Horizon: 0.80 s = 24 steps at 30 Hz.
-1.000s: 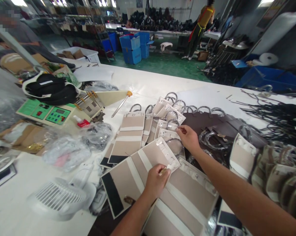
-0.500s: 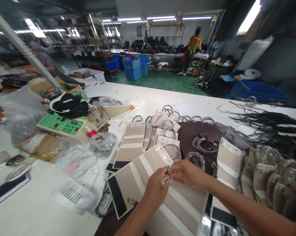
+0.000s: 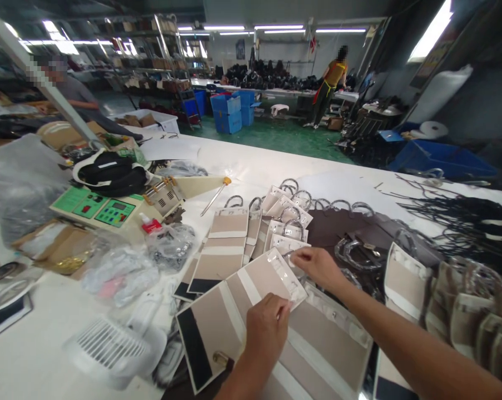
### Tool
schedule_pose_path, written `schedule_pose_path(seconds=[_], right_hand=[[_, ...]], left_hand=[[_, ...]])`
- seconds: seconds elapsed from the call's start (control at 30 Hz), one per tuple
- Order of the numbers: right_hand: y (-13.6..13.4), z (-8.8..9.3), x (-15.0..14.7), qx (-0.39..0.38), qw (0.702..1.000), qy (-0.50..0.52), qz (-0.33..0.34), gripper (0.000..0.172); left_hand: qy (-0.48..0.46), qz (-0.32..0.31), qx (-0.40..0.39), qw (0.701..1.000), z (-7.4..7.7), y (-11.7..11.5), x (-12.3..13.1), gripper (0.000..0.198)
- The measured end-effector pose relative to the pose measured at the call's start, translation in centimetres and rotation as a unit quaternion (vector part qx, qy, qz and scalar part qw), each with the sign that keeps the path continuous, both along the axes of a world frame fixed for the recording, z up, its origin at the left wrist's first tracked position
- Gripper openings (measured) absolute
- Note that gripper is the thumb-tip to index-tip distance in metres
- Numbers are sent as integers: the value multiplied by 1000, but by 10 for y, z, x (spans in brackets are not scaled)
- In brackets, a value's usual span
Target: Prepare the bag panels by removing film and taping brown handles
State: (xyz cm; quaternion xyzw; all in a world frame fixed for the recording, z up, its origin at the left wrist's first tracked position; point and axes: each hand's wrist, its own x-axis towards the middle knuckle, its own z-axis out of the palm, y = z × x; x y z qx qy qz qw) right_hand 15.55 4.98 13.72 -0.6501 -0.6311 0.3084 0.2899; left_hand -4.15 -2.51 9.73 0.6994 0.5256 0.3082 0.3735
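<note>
A beige bag panel [image 3: 211, 319] with white strips and a black end lies tilted in front of me, a small metal clasp [image 3: 221, 360] on its lower part. My left hand [image 3: 267, 328] rests over its right side, fingers curled together close to the edge; what they grip is hidden. Just beyond the panel's upper corner, my right hand [image 3: 317, 268] is pinched closed, and I cannot make out what is in it. Another striped beige panel [image 3: 330, 339] lies beneath my forearms. Behind the hands are overlapping panels [image 3: 230, 222] with plastic-wrapped loop handles [image 3: 292, 214].
A machine with green control panels [image 3: 115, 211] stands left, near a screwdriver [image 3: 215, 197]. Closer lie plastic bags [image 3: 121, 272] and a white slotted object [image 3: 111, 344]. More beige panels [image 3: 463, 316] and black cords [image 3: 463, 216] are at right. Two people are farther off.
My hands, together over the panel before, have come apart. The right moved up and slightly right, the left a little down and toward me. The view has shifted slightly.
</note>
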Motion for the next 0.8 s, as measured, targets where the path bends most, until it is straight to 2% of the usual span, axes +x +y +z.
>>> schedule_pose_path(seconds=[0.07, 0.1, 0.2, 0.3, 0.4, 0.5, 0.6, 0.63, 0.73, 0.8], right_hand=[[34, -21, 4, -27, 996, 58, -58, 24], [50, -33, 4, -32, 996, 55, -69, 26], [84, -69, 0, -41, 995, 18, -90, 22], [95, -99, -4, -38, 994, -22, -99, 16], [92, -117, -6, -25, 992, -60, -109, 14], [90, -123, -9, -17, 986, -86, -143, 21], [97, -121, -10, -44, 974, -92, -204, 33], [100, -118, -10, -54, 970, -88, -218, 32], [106, -101, -8, -58, 970, -68, -227, 25], [96, -82, -5, -40, 975, -51, -213, 29]], left_hand=[[-47, 38, -95, 994, -17, 4, 1, 19], [-65, 53, -135, 987, -25, 6, 2, 19], [-82, 53, -190, 977, -47, 11, -1, 18], [-74, 32, -213, 974, -58, 15, -5, 15], [-80, 30, -218, 972, -64, 17, -8, 22], [-102, 36, -222, 969, -67, 18, -8, 18], [-130, 42, -243, 960, -69, 17, -8, 17], [-142, 48, -253, 956, -69, 17, -7, 23], [-168, 76, -281, 942, -64, 15, -8, 60], [-168, 82, -282, 941, -57, 15, -10, 68]])
